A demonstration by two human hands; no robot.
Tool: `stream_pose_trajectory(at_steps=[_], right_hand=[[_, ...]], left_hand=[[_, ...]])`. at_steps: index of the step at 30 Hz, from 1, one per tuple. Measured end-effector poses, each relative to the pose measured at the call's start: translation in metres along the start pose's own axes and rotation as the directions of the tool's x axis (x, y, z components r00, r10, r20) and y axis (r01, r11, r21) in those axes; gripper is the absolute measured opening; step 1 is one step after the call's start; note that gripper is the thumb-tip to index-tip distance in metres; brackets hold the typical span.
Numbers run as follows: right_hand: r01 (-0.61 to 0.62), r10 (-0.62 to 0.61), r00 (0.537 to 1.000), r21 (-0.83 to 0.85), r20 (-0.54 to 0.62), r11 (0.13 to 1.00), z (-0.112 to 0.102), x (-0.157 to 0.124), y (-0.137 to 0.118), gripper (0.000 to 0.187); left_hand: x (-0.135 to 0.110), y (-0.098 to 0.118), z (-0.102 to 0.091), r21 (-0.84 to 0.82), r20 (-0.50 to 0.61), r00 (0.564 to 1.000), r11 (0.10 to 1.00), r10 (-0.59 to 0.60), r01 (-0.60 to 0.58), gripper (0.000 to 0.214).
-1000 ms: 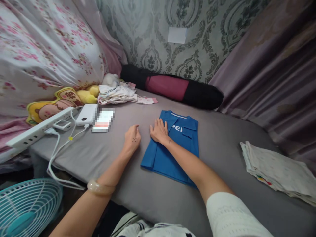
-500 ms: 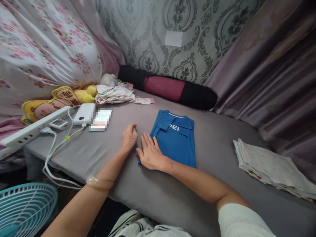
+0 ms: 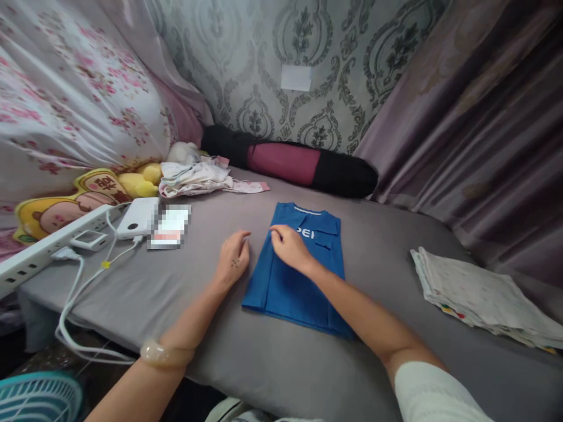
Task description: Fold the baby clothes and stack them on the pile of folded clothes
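Note:
A blue long-sleeved shirt (image 3: 292,290) with white lettering lies folded on the grey bed sheet, its collar facing the wall. My right hand (image 3: 290,246) is over the shirt's upper left part, with fingers curled in and thumb against them. Whether cloth is pinched there I cannot make out. Just left of the shirt, apart from it, my left hand (image 3: 234,258) is closed with its fingertips together. A tiny pale speck shows at those fingertips, too small to name.
A stack of folded pale cloths (image 3: 479,293) lies to the right. A phone (image 3: 169,225), a white power bank (image 3: 138,217) and a power strip (image 3: 48,243) with cables are at left. Crumpled clothes (image 3: 197,177) and a long black and maroon bag (image 3: 285,164) lie along the back.
My right hand has gone from lying flat with fingers spread on the shirt's lower left side to a curled grip farther up. My left hand stays closed beside the shirt. The view has shifted slightly.

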State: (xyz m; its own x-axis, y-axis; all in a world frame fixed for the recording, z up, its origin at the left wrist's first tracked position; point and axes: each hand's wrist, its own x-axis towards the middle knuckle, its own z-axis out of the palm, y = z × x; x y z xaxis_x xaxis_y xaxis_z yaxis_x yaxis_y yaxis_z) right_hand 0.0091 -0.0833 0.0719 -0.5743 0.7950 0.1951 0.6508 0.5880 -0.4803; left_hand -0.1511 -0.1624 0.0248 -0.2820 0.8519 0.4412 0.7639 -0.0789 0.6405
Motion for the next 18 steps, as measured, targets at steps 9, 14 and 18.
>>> stream_pose_trajectory(at_steps=[9,14,18], right_hand=[[-0.541,0.513,0.838,-0.164,-0.184,0.825,-0.026,0.067,0.103,0.032],[-0.573,0.543,0.814,-0.136,-0.206,0.808,-0.012,0.07,0.107,0.03],[-0.561,0.53,0.816,-0.098,-0.23,0.822,-0.009,0.074,0.108,0.024]], left_hand=[[-0.008,0.022,-0.002,0.061,0.304,0.904,0.941,0.3,-0.333,0.033],[-0.01,0.021,-0.004,0.067,0.386,0.863,0.923,0.327,-0.38,0.037],[-0.01,0.021,-0.003,0.06,0.39,0.861,0.924,0.328,-0.379,0.036]])
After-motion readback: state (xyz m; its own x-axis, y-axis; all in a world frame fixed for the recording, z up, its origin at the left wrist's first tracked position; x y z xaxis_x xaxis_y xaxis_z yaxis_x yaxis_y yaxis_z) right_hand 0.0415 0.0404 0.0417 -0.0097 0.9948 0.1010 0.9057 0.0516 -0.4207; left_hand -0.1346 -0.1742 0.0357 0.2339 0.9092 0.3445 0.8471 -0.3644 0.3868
